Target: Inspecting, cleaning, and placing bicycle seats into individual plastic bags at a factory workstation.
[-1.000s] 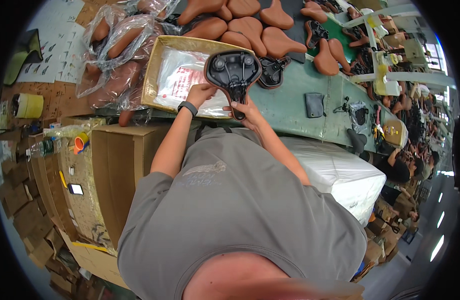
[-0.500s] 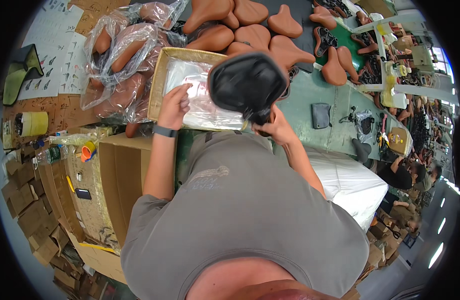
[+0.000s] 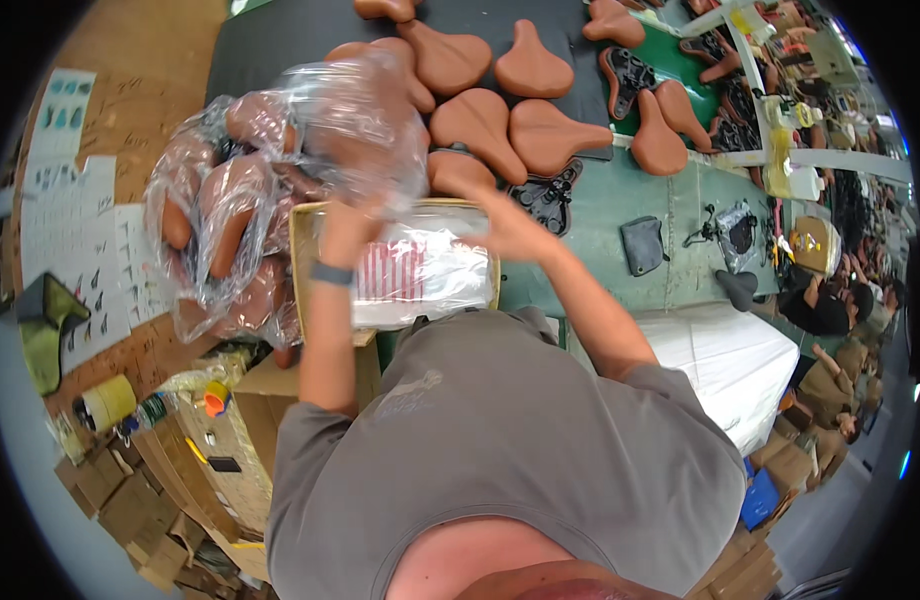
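Head view: a bagged saddle (image 3: 365, 125) stands blurred above the far rim of the box (image 3: 298, 265), its outline hard to make out. The left hand (image 3: 352, 232) is smeared at the bag's near end; I cannot tell whether its fingers are closed on it. The right hand (image 3: 510, 228), apart from the left at the box's right rim, is also blurred, its finger state unclear. The left forearm hides part of the box and the bags (image 3: 390, 270) in it. Wrapped saddles (image 3: 220, 205) crowd the left side, their shapes confused by creased film. Beyond, the top edge cuts off a brown saddle (image 3: 387, 8). Open room lies on the black mat (image 3: 265, 60) at upper left and on the green tabletop (image 3: 595, 265) between the right forearm and the pouch (image 3: 642, 246).
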`<control>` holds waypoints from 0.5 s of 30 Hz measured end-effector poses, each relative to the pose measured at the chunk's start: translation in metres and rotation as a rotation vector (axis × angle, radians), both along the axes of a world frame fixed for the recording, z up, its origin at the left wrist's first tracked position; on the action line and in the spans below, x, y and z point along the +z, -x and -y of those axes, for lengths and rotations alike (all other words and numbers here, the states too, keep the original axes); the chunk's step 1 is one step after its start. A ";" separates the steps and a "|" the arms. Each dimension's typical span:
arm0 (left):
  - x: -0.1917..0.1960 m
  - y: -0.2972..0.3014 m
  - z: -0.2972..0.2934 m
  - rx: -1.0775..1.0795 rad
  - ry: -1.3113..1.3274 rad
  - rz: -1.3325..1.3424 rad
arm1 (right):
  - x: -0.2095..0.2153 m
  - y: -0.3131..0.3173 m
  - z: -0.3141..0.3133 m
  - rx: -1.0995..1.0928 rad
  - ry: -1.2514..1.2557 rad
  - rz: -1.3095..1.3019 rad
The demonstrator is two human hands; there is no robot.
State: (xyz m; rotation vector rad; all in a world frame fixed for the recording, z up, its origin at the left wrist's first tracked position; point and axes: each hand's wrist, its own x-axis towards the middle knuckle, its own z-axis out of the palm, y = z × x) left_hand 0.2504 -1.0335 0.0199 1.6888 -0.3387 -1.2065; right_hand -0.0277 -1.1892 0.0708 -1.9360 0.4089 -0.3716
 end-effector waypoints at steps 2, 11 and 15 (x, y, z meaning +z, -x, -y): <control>0.008 -0.068 0.028 0.499 0.271 -0.380 | -0.021 -0.004 0.083 -0.211 0.395 -0.344; -0.080 -0.214 -0.079 0.839 0.231 0.395 | -0.219 0.134 0.264 -0.396 0.809 -1.110; -0.051 -0.019 -0.034 0.410 -0.008 1.418 | -0.178 0.179 0.208 -0.496 0.455 -1.184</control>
